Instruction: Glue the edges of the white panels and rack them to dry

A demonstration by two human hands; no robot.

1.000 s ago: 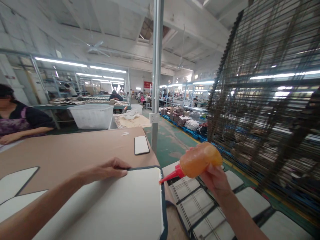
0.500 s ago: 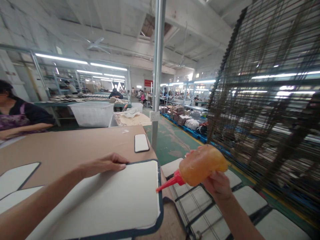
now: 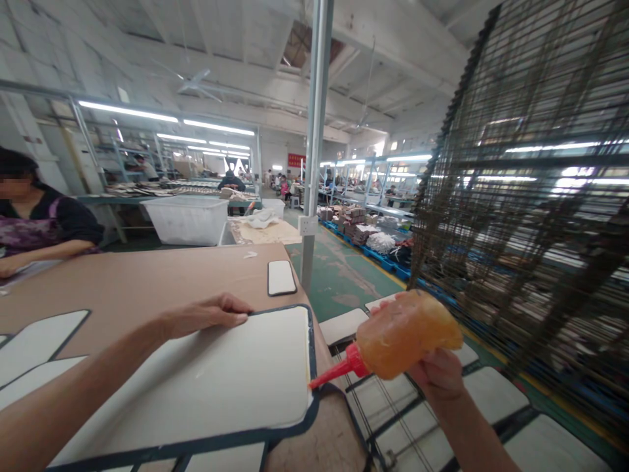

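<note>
A large white panel with rounded corners and a dark blue rim (image 3: 211, 380) lies on the brown-covered table. My left hand (image 3: 211, 313) pinches its far edge between thumb and fingers. In my right hand (image 3: 439, 372) is an amber squeeze bottle (image 3: 405, 334), tilted nozzle-down to the left. Its red nozzle (image 3: 337, 368) meets the panel's right border near the lower corner. A thin yellowish line (image 3: 308, 337) runs along that border above the tip. My right fingers are partly hidden behind the bottle.
A small rimmed panel (image 3: 282, 278) lies near the table's far corner, more panels (image 3: 44, 341) at left. At right, a wire rack (image 3: 521, 164) stands tilted above white panels on wires (image 3: 496, 393). A metal post (image 3: 314, 131) rises beyond the table; a co-worker (image 3: 44, 216) sits left.
The nozzle has slid down the panel's right border towards the lower corner, with a yellowish line now showing above it. My left hand keeps its pinch, and the view has shifted slightly.
</note>
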